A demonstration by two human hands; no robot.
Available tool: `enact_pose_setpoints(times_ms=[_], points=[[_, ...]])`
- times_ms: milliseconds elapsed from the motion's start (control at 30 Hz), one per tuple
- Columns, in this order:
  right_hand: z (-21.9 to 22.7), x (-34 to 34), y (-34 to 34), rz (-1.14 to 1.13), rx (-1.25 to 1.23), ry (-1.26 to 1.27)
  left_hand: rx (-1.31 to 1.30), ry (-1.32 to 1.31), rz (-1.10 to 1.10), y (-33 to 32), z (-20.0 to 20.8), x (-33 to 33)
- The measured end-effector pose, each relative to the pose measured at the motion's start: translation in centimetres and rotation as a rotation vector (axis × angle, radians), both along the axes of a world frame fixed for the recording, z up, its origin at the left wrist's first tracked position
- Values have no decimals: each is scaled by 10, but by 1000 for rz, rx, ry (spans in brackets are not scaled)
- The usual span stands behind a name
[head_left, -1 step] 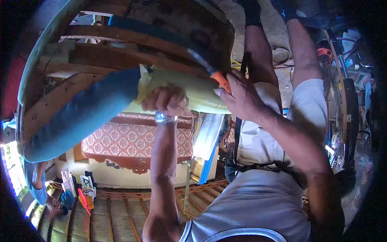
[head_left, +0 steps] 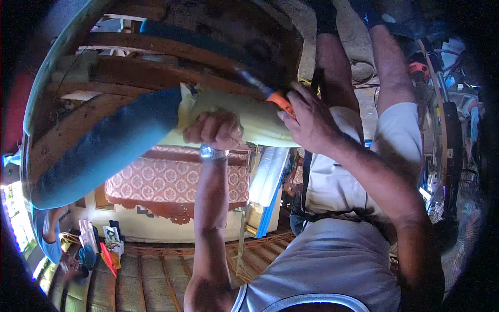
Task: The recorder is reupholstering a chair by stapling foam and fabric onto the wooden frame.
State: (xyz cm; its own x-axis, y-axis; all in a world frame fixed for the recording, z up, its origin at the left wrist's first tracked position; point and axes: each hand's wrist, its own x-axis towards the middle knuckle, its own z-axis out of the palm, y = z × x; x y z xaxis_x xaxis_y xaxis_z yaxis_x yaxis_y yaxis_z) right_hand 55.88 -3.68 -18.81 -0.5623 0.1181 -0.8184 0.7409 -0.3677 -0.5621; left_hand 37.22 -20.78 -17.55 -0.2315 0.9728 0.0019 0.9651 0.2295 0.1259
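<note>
My left hand (head_left: 214, 130), with a watch (head_left: 213, 152) on the wrist, is closed on the pale yellowish padding (head_left: 260, 122) along the edge of a wooden furniture frame (head_left: 140, 70). Blue upholstery (head_left: 112, 143) covers the rim beside it, ending in a ragged edge near my fingers. My right hand (head_left: 314, 122) grips the orange handle of a tool (head_left: 282, 104). Its greyish shaft points toward the frame's dark inside; motion blurs the tip, so its kind is unclear.
A patterned red-and-white piece (head_left: 176, 179) lies beyond my left forearm. Tools and clutter, with an orange-red item (head_left: 417, 68), fill the right side. A cable (head_left: 364, 73) coils on the floor by my legs. Another person (head_left: 51, 236) shows at the lower left.
My right hand and the orange-handled tool have shifted slightly up and left. My left hand stays on the padding, its wrist turned a little.
</note>
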Motion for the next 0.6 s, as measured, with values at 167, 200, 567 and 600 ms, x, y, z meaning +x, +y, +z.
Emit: enact_pose_setpoints(times_ms=[167, 200, 567, 600], points=[[-13, -26, 12, 364, 342, 167, -50, -27, 11, 2, 6, 2], [-15, -31, 18, 443, 354, 196, -48, -30, 12, 3, 3, 2], [1, -51, 31, 534, 323, 213, 84, -23, 10, 2, -2, 4], [3, -55, 35, 616, 323, 219, 86, -24, 6, 2, -3, 4]])
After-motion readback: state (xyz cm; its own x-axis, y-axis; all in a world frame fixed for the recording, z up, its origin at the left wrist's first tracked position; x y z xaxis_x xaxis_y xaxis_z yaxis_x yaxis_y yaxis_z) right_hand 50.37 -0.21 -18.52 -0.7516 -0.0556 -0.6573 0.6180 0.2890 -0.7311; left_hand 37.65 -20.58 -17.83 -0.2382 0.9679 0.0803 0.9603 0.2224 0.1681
